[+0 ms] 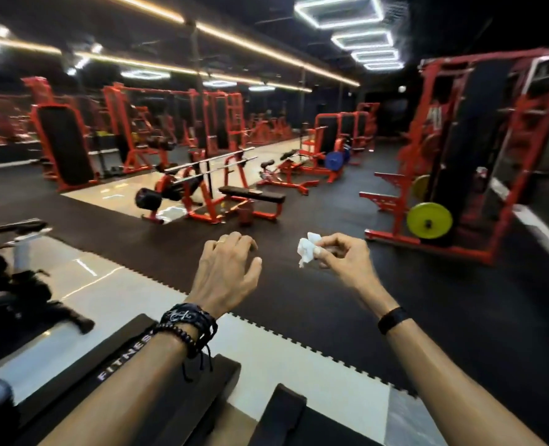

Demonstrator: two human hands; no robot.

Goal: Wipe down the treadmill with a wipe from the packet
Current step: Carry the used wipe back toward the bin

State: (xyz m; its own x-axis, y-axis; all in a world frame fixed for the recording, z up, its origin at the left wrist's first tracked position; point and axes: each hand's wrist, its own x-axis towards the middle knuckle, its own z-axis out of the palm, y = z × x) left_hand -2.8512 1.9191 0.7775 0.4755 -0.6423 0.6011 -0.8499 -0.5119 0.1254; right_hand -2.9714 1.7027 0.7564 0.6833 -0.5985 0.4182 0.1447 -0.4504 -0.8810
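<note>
A small crumpled wipe [306,249], seemingly soft, light and limp, is pinched by the right hand [340,257] and best bunched in the fingers, while the left hand [226,272] is held loosely spread, holding nothing.

Treadmill [199,375] cut off by the bottom edge — far machines [9,120] blurred.

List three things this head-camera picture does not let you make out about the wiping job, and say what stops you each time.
1. Wipe packet: nowhere in the head view, so its place is unknown.
2. Treadmill: only dark parts printed FITNESS show, partly covered by the left forearm and cut off by the bottom edge.
3. Wipe: crumpled in the right hand's grip, so its size and cleanliness are unclear.

The left hand holds nothing.
</note>
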